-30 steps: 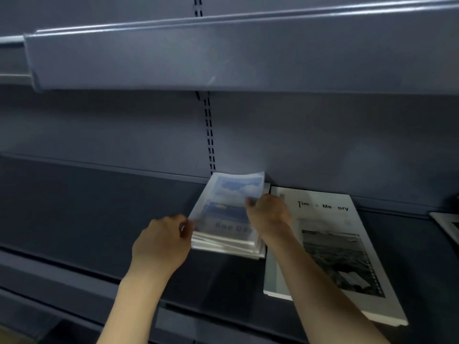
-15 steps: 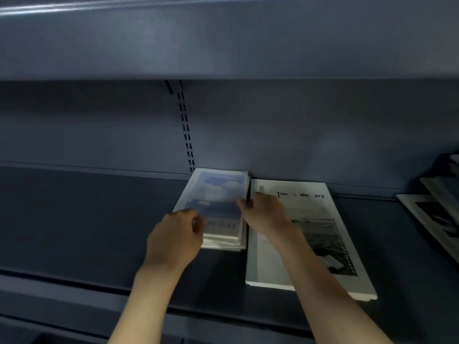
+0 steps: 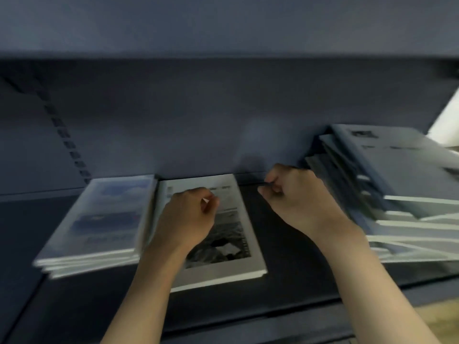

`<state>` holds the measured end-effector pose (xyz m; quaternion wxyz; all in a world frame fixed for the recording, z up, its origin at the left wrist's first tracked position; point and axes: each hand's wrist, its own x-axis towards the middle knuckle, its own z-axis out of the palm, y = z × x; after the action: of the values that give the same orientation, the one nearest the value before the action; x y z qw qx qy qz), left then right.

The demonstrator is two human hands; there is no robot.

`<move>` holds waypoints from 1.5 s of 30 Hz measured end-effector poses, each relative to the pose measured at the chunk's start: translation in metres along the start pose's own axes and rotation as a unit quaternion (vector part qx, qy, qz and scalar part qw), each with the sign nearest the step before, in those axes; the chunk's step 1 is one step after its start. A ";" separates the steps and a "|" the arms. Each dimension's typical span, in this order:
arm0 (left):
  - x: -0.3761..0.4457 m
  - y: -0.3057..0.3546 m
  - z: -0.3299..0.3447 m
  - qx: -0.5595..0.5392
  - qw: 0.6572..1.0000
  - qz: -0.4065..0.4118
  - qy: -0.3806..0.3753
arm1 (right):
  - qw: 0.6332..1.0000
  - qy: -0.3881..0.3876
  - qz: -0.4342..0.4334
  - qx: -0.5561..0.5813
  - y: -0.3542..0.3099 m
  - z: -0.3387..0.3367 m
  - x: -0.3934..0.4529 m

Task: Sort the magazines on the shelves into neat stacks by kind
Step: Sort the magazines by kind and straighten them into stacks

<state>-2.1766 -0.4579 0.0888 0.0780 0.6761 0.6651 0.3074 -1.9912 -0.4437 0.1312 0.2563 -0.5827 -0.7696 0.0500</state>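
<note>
Low centre, my left hand [image 3: 188,217] hangs loosely curled, gripping nothing, over the white-bordered magazine [image 3: 223,247]. My right hand [image 3: 295,199] is curled too; whether it pinches anything, I cannot tell. Bare dark shelf [image 3: 285,276] separates that magazine from the slumped messy pile [image 3: 387,184] at right. The blue stack [image 3: 99,224] sits left, its edges touching the magazine.

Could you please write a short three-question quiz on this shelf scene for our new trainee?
1. True or false: the blue sky-cover stack lies left of the grey photo-cover magazine.
2. Which pile looks untidy? A) blue sky-cover stack B) dark pile at the right
3. Fill in: the left hand hovers over the ___ magazine.

Key: 1 true; 2 B; 3 grey photo-cover. The right hand holds nothing visible.
</note>
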 end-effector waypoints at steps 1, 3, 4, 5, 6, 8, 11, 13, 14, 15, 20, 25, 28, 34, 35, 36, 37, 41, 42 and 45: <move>0.005 0.015 0.006 -0.006 1.000 0.010 -0.002 | 1.000 0.012 0.002 -0.004 0.011 -0.013 0.000; 0.013 0.046 0.017 -0.021 0.999 0.023 -0.014 | 0.999 0.025 -0.002 -0.026 0.036 -0.034 0.003; 0.017 0.061 0.023 -0.028 0.999 0.032 -0.021 | 0.999 0.030 -0.003 -0.040 0.048 -0.043 0.006; 0.021 0.076 0.028 -0.032 0.998 0.042 -0.026 | 0.998 0.037 0.000 -0.051 0.062 -0.051 0.008; 0.025 0.091 0.033 -0.031 0.998 0.051 -0.033 | 0.998 0.045 0.010 -0.053 0.074 -0.059 0.010; 0.035 0.118 0.042 -0.029 0.997 0.068 -0.037 | 0.997 0.058 0.040 -0.041 0.097 -0.075 0.009; 0.049 0.153 0.056 -0.039 0.996 0.080 -0.027 | 0.996 0.062 0.057 -0.030 0.127 -0.092 0.006; 0.057 0.174 0.065 -0.046 0.994 0.094 -0.018 | 0.996 0.051 0.068 -0.036 0.146 -0.101 0.006; 0.061 0.184 0.069 -0.048 0.994 0.099 -0.013 | 0.995 0.046 0.076 -0.038 0.155 -0.105 0.006; 0.063 0.193 0.072 -0.049 0.994 0.099 -0.010 | 0.995 0.043 0.084 -0.038 0.164 -0.109 0.006; 0.077 0.231 0.093 -0.013 0.996 0.065 -0.058 | 0.994 0.030 0.092 -0.051 0.201 -0.132 0.001; 0.086 0.255 0.108 0.008 0.991 -0.023 -0.134 | 0.994 0.045 0.091 -0.051 0.230 -0.144 -0.002; 0.085 0.260 0.111 -0.103 0.984 -0.042 -0.137 | 0.993 0.048 0.088 -0.055 0.241 -0.146 -0.003; 0.089 0.263 0.109 -0.146 0.976 -0.059 -0.153 | 0.994 0.040 0.089 -0.048 0.255 -0.147 -0.005; 0.088 0.261 0.106 -0.142 0.975 -0.061 -0.158 | 0.994 0.038 0.090 -0.049 0.257 -0.148 -0.006; 0.088 0.260 0.102 -0.135 0.975 -0.072 -0.160 | 0.994 0.034 0.090 -0.055 0.259 -0.151 -0.007; 0.086 0.256 0.097 -0.128 0.976 -0.089 -0.153 | 0.994 0.026 0.091 -0.063 0.262 -0.153 -0.008; 0.076 0.232 0.078 -0.120 0.980 -0.112 -0.114 | 0.990 0.000 0.112 -0.082 0.274 -0.162 -0.009; 0.071 0.226 0.074 -0.122 0.980 -0.118 -0.106 | 0.990 -0.006 0.117 -0.083 0.276 -0.162 -0.008; 0.054 0.207 0.066 -0.142 0.978 -0.136 -0.074 | 0.988 -0.019 0.138 -0.070 0.278 -0.162 -0.002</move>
<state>-1.9705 -0.4081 0.1596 0.2636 0.5825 0.6925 0.3341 -1.6751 -0.3938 0.1663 0.1912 -0.6989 -0.6879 0.0421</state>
